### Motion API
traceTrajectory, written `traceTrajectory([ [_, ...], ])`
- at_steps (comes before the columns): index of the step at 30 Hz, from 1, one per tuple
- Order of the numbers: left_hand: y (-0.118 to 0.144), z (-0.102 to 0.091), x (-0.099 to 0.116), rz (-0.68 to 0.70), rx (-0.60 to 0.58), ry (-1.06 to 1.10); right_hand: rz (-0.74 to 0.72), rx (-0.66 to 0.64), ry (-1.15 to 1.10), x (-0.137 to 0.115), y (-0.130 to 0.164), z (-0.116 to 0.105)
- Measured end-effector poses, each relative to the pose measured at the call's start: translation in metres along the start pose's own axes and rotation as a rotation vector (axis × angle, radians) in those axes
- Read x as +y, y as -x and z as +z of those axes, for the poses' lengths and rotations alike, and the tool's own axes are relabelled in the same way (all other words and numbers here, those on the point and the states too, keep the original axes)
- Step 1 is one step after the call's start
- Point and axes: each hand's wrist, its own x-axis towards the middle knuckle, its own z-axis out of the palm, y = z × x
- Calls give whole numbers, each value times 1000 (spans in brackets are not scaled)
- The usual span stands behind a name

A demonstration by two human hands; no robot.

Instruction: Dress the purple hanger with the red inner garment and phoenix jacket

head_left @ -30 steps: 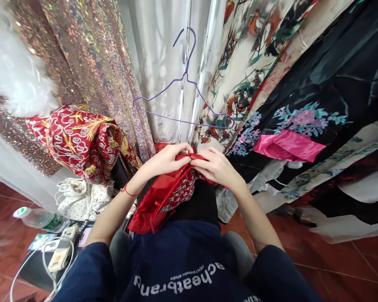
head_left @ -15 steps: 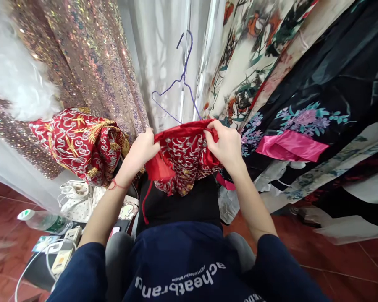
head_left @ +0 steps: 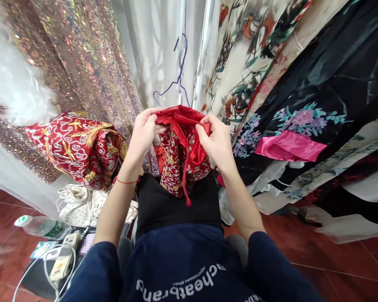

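A red embroidered garment [head_left: 179, 155] with silver and gold patterns hangs in front of my chest. My left hand [head_left: 145, 130] pinches its upper left edge and my right hand [head_left: 216, 140] grips its upper right edge, the two hands close together. A red cord with a small tassel [head_left: 185, 184] dangles from the cloth. Just behind and above the garment hangs a purple wire hanger [head_left: 178, 71], its lower part hidden by the cloth.
Sequinned fabric [head_left: 82, 63] and a second red embroidered garment [head_left: 78, 147] hang at left. Floral robes [head_left: 271, 84] and a pink pocket [head_left: 288, 147] fill the right. On the tiled floor at lower left lie a water bottle [head_left: 39, 226], a power strip [head_left: 61, 262] and white cloth [head_left: 78, 203].
Both hands lifted the red garment from my lap to chest height, then drew together, bunching its top edge. The hanger has turned edge-on behind it.
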Motion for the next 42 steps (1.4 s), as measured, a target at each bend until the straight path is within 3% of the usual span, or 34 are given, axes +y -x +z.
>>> traceTrajectory([
  [2,5,-2,4,48,0,-79,12,18,-42,4,-2,0],
  [6,30,14,16,149,-142,-337,34,-75,-233,3,-6,12],
  [10,47,22,22,265,-97,-656,76,-207,-442,0,-6,36],
  [15,26,-8,0,298,-53,-792,303,-406,-780,7,-2,68],
  [18,9,-28,-19,302,70,-823,252,-493,-854,11,8,91],
  [20,3,-38,-28,298,198,-784,87,-497,-763,17,26,110],
  [23,10,-48,-34,333,301,-715,-102,-423,-381,39,73,144],
  [26,31,-52,-32,389,315,-661,15,-327,-10,71,131,182],
  [28,46,-54,-27,404,312,-621,156,-265,65,89,158,202],
  [30,55,-56,-20,431,296,-616,211,-277,64,99,163,215],
  [33,51,-64,-3,497,272,-662,125,-350,6,98,130,224],
  [36,30,-83,22,520,292,-650,-10,-227,-98,81,66,228],
  [39,12,-115,50,523,357,-621,-149,-158,-167,54,-5,233],
  [42,15,-151,74,585,478,-621,-245,-127,-170,16,-69,237],
])
